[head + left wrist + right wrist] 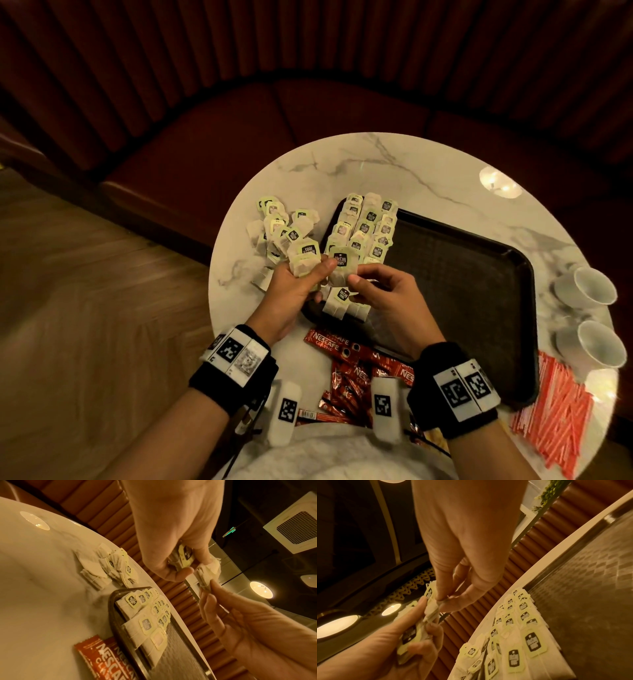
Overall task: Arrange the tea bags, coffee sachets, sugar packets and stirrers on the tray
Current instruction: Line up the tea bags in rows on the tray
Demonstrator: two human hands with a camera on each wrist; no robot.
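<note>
My left hand [306,275] grips a small stack of green-tagged tea bags [304,257] above the tray's near left corner. My right hand [354,278] pinches one tea bag [342,266] beside that stack, and the left thumb touches it too. In the left wrist view the left hand [193,566] holds the stack [186,555] while right fingers [208,596] pinch the bag [206,575]. The right hand [443,602] pinches that bag [431,610] in the right wrist view. Rows of tea bags [368,228] lie along the dark tray's [462,274] left side.
A loose pile of tea bags [281,233] lies on the marble table left of the tray. Red coffee sachets [349,363] sit near me, striped stirrers [555,411] at the right front. Two white cups [594,286] stand right of the tray. A bench curves behind the table.
</note>
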